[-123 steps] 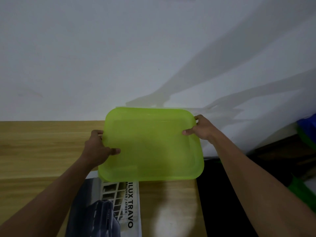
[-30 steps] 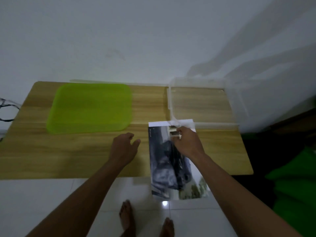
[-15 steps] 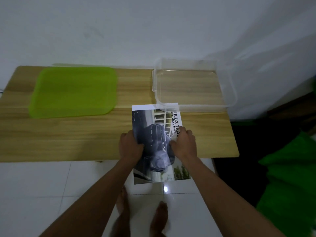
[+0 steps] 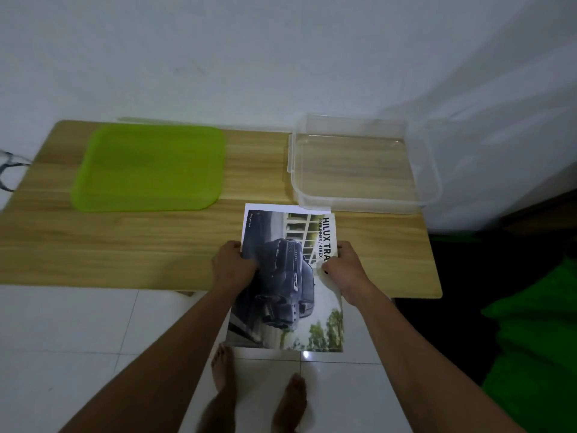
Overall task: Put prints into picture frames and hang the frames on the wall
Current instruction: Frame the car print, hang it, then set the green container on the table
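Head: hands [image 4: 232,267] [image 4: 343,267] on print [image 4: 281,295] edges

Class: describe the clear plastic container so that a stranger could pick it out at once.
Start at the wooden table against the white wall. At its far right corner sits the clear container. Unlike the green tray at far left, you see the wood through it.

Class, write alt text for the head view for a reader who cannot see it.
The left hand and right hand grip a car print by its sides, over the near edge of a wooden table. Behind lie a green lid, left, and a clear tub, right.
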Demonstrator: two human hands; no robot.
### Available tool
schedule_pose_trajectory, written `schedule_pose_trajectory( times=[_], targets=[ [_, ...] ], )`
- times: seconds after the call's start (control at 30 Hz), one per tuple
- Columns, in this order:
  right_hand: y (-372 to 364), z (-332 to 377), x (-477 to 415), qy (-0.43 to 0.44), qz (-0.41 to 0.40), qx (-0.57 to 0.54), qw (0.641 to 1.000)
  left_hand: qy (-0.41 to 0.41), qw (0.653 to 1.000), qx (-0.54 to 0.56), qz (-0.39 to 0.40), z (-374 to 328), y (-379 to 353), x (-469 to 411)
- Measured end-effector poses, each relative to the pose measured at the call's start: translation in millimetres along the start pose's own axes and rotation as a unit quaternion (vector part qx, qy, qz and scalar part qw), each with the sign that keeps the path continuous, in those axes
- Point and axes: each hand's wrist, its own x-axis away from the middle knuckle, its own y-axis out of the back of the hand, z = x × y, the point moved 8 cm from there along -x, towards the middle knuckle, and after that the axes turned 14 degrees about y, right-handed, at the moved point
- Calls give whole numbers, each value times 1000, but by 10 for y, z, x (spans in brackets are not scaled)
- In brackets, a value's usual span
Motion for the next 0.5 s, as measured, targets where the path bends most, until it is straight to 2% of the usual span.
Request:
schedule_pose_trajectory(
  times=[0.2, 0.37, 0.5],
  targets=[
    [-115, -14, 186, 9, 25, -58, 998, 11, 1000, -10, 14, 193, 58, -11],
    [-211, -83, 330, 10, 11, -95, 995, 11, 1000, -11, 11, 351, 157, -58],
    [-332, -101, 386, -2, 12, -123, 992, 36, 998, 22, 38, 427, 289, -10]
  ],
)
